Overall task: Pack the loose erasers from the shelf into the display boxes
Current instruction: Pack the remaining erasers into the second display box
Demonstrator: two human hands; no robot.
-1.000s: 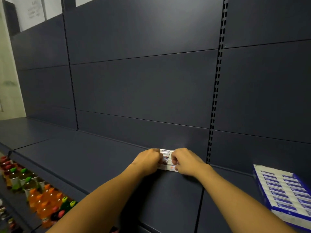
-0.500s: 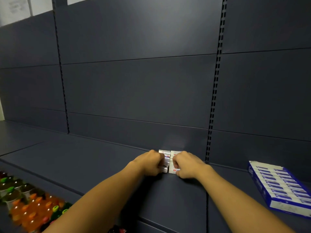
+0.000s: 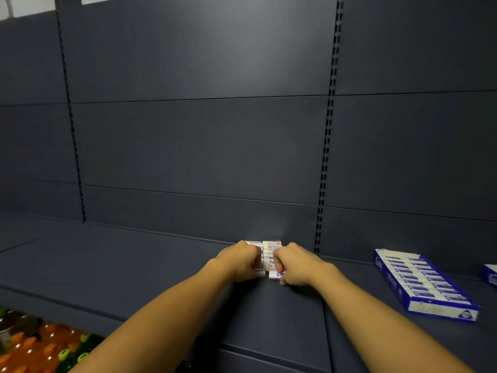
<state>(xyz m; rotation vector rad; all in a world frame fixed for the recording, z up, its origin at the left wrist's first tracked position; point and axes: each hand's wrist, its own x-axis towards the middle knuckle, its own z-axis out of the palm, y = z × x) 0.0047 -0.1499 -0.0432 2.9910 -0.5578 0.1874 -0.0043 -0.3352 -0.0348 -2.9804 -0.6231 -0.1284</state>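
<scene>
1. Head view: the left hand [image 3: 240, 261] and the right hand [image 3: 293, 264] meet at the back of a dark shelf [image 3: 134, 267], close to its rear panel [image 3: 199, 146], both with fingers curled.
2. Between them sit the loose erasers [image 3: 269, 255] — two short rows of white wrapped blocks with blue and red print, side by side and touching on the shelf.
3. The left hand grips the left row, the right hand grips the right row; the fingertips themselves are hidden behind the knuckles.
4. Well off to the right on the same shelf lies a blue display box [image 3: 426, 285], open on top and filled with a row of erasers.
5. A second blue box [image 3: 490, 276] shows only its corner at the right edge — its contents cannot be seen.
6. At the lower left, below the shelf, stand bottles [image 3: 35, 345] with orange and green caps, blurred.
</scene>
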